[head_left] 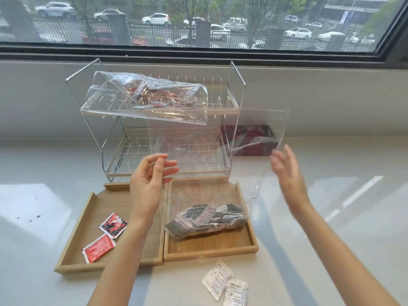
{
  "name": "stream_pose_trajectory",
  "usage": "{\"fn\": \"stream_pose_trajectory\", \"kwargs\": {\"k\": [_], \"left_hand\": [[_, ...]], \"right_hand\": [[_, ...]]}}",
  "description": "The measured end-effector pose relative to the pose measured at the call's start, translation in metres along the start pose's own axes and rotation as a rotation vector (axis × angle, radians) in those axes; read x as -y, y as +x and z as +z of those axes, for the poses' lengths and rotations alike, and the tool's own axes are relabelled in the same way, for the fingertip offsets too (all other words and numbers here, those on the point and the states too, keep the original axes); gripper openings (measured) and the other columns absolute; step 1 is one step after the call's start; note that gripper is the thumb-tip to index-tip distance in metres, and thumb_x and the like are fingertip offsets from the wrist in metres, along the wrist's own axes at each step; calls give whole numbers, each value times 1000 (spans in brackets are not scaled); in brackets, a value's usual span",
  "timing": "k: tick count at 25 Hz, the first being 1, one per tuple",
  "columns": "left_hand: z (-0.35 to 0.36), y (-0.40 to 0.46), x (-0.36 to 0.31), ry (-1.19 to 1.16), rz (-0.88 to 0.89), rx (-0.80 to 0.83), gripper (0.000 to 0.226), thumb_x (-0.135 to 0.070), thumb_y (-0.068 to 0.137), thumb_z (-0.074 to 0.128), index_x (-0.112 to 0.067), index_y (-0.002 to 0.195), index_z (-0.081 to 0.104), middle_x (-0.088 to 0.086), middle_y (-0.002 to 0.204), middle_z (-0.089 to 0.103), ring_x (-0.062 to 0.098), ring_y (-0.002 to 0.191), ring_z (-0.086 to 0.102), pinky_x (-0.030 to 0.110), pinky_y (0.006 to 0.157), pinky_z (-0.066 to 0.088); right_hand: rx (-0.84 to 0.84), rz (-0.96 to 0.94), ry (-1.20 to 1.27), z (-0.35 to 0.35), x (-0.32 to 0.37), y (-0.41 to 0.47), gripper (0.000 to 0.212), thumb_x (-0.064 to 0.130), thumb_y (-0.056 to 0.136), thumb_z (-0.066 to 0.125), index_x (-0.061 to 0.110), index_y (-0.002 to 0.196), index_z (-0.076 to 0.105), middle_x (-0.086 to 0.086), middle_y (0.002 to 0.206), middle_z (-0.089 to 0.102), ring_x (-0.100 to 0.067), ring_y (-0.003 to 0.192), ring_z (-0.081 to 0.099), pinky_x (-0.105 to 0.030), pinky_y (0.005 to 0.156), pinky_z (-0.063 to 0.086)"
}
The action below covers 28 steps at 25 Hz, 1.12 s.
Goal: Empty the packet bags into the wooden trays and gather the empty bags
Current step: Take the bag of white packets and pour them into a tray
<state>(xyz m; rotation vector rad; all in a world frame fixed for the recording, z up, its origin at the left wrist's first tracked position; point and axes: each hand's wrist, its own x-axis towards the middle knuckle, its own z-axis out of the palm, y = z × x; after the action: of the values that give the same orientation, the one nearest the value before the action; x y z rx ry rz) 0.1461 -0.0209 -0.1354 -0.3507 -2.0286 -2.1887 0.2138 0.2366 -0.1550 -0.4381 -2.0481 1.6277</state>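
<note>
Now right tray [242,250] holds bagged dark packets [207,219]

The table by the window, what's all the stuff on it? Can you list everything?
Wooden trays: two, light brown, side by side in front of the rack.
Red packets: two, loose in the left tray.
Clear bag: one, see-through, held up over the right tray, dark and white packets piled at its bottom.
White packets: two, on the table before the right tray.
Wire rack: one, silver, two shelves, behind the trays.
Second clear bag: one, on the top shelf, red packets inside.
Dark red thing: one, behind the rack; blurred.
Hands: left hand pinching the bag, right hand blurred beside it.
</note>
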Motion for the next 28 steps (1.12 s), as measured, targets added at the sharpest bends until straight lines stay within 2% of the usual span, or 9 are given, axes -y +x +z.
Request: {"fn": "stream_pose_trajectory", "kwargs": {"k": [4,8,12,15,17,19,24,26,28], "left_hand": [[-2,-1,6,-29,-1,13,17,-17,93,42,-22,93,58,-5,83,69,6,74,69,15,63,53],[-4,-7,14,-64,6,82,25,-41,85,46,-23,97,58,-11,83,73,10,79,69,20,70,55],[-19,-26,40,-7,-56,254,73,-74,59,56,-34,118,44,-13,111,66,3,106,60,11,84,46],[-30,-51,80,227,-283,436,89,-48,60,75,-36,131,23,-9,134,42,5,125,40,1,87,35],[-30,-63,107,417,-315,501,84,-23,68,77,-29,133,24,-3,134,42,12,123,43,10,96,33],[-26,-66,124,583,-230,482,70,-14,70,72,-17,130,35,6,130,50,21,119,48,20,99,33],[-21,-59,136,829,-152,414,51,-24,73,69,-17,120,49,2,118,59,23,112,52,36,90,38],[-19,-60,132,837,-167,393,36,-27,74,68,-22,106,53,-3,105,61,19,103,54,34,83,33],[-17,-61,125,779,-160,344,26,-24,73,69,-29,92,51,-8,90,60,17,91,55,34,78,33]], "right_hand": [[285,229,-126,21,-64,-47,99,21,76,71,27,145,1,2,153,20,-6,130,27,-13,102,25],[335,184,-298,41,-87,-59,93,13,75,71,44,135,7,10,134,35,-5,121,37,3,84,28],[276,211,-398,48,-95,-54,66,16,77,70,16,135,38,-5,132,51,-16,117,51,-15,91,35],[281,227,-400,51,-96,-51,53,21,79,69,15,126,48,-5,130,53,-12,112,52,-20,93,36],[316,206,-405,50,-94,-50,46,23,81,66,19,123,49,-5,127,56,-11,109,53,-20,92,37],[456,170,-455,49,-94,-50,50,24,83,63,23,129,43,-5,132,53,-14,114,52,-21,95,37],[734,116,-653,46,-103,-51,92,32,70,72,25,144,18,-8,140,37,-21,132,30,-25,109,23],[711,70,-632,47,-104,-52,83,20,69,70,33,138,25,1,133,46,-19,128,39,-11,102,29],[560,86,-544,46,-101,-55,69,14,71,69,45,123,35,11,113,60,-13,109,57,1,80,35]]}}
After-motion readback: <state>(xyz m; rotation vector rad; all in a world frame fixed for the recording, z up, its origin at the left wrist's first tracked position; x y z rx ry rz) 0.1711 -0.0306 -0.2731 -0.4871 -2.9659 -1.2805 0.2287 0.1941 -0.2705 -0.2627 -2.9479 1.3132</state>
